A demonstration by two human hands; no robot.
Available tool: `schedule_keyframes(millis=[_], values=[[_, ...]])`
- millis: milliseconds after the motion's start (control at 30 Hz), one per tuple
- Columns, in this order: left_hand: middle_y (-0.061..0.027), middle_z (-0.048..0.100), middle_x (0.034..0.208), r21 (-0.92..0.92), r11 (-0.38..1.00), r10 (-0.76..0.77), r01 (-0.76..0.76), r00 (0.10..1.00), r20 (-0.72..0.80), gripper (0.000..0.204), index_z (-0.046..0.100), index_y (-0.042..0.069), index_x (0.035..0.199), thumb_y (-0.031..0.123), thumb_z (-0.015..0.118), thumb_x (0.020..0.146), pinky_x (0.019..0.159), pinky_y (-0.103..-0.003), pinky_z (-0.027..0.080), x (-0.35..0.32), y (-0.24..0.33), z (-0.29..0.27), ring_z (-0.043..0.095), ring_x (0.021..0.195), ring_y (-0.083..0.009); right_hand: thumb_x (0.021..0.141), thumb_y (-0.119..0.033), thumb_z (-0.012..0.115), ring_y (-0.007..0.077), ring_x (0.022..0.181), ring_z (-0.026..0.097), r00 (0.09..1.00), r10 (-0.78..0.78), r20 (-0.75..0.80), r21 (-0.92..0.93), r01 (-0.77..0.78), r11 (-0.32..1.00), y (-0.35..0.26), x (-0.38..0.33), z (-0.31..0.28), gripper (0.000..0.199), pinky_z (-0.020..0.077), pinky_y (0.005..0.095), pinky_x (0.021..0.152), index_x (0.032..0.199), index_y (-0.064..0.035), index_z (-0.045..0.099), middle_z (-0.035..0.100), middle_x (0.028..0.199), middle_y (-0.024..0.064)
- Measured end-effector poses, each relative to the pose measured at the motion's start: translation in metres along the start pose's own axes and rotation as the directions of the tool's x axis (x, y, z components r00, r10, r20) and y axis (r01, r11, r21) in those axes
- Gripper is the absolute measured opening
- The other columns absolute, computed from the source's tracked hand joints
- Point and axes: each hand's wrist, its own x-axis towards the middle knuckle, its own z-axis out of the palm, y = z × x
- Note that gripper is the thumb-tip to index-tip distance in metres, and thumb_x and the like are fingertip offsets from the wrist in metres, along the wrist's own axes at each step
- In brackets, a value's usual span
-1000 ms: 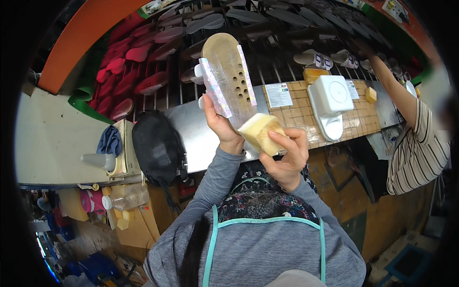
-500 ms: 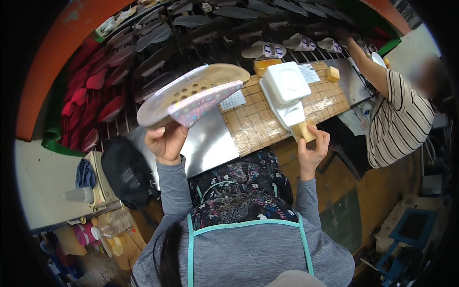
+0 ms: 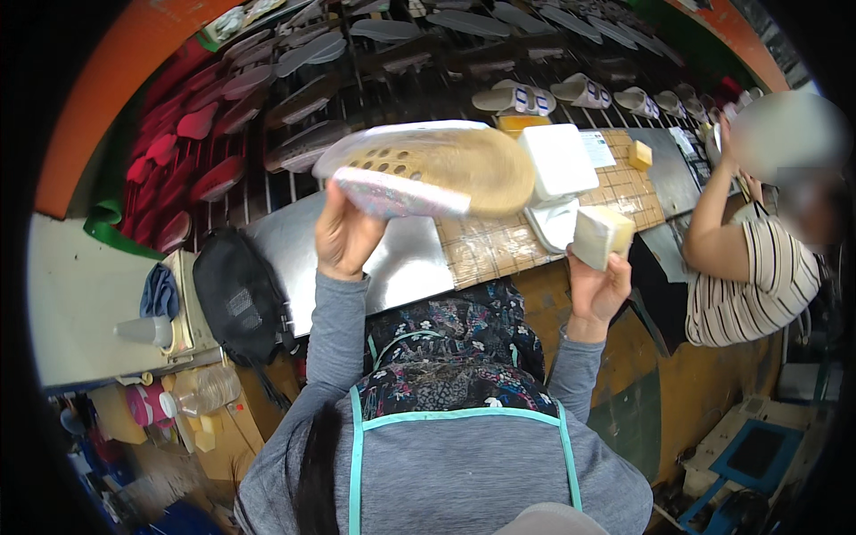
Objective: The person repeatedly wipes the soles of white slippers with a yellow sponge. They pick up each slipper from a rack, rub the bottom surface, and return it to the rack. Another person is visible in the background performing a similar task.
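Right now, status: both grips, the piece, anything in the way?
Left grip: holding tan sole with glittery flaps. Right grip: holding pale yellow block. Possibly in the way: white container by sole's right end; contact unclear.

**Metal bench [image 3: 412,267] near you, barred rack [image 3: 292,185] beyond**

On your bench lies a brown gridded covering [image 3: 477,254], carrying a white container [image 3: 560,160], a printed sheet [image 3: 597,150] and a yellow block [image 3: 640,155] at right. Your rack bears reddish soles [image 3: 198,123] at left, grey soles [image 3: 388,29] farther back and pale slippers [image 3: 580,91] at right.
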Motion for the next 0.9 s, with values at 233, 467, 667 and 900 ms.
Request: schedule_keyframes(millis=[233,467,667,900], values=[[-0.0177,0.066,0.111,0.062,0.937,-0.271,0.343,0.828,-0.491,0.068,0.055,0.0,0.128,0.058,0.044,0.094,0.075,-0.04,0.061,0.0,-0.022,0.004,0.07,0.09,-0.0275,0.065,-0.005,0.07,0.0197,0.099,0.058,0.816,-0.07,0.574,-0.375,0.338,0.863,0.025,-0.027,0.065,0.048,0.0494,0.0324,0.085,0.112,-0.0008,0.062,0.059,0.11,0.0138],[-0.0118,0.069,0.1,0.407,0.867,-0.033,0.287,0.848,-0.528,0.049,0.06,0.0,0.117,0.044,0.047,0.099,0.072,-0.03,0.06,-0.018,-0.026,0.003,0.069,0.083,-0.0172,0.056,-0.009,0.07,0.0232,0.083,0.06,0.517,0.187,0.835,-0.537,0.693,0.482,0.052,-0.041,0.099,0.046,0.0442,0.0329,0.078,0.101,-0.0105,0.074,0.065,0.094,0.0097],[-0.0054,0.069,0.088,0.456,0.853,0.037,0.255,0.841,-0.54,0.036,0.066,0.001,0.101,0.034,0.053,0.099,0.065,-0.023,0.053,-0.032,-0.026,0.021,0.065,0.073,-0.0091,0.058,-0.002,0.068,0.0249,0.094,0.062,0.646,-0.03,0.763,-0.504,0.622,0.599,0.071,-0.027,0.102,0.046,0.051,0.0335,0.081,0.104,-0.0046,0.073,0.063,0.104,0.0142],[-0.0033,0.069,0.086,0.464,0.858,0.043,0.221,0.869,-0.493,0.034,0.068,0.0,0.097,0.031,0.054,0.1,0.065,-0.021,0.051,-0.033,-0.029,0.032,0.063,0.073,-0.0067,0.058,0.001,0.066,0.0264,0.1,0.06,0.617,-0.052,0.786,-0.483,0.663,0.572,0.077,-0.015,0.106,0.047,0.0503,0.0356,0.086,0.104,-0.0047,0.072,0.061,0.109,0.0151]])
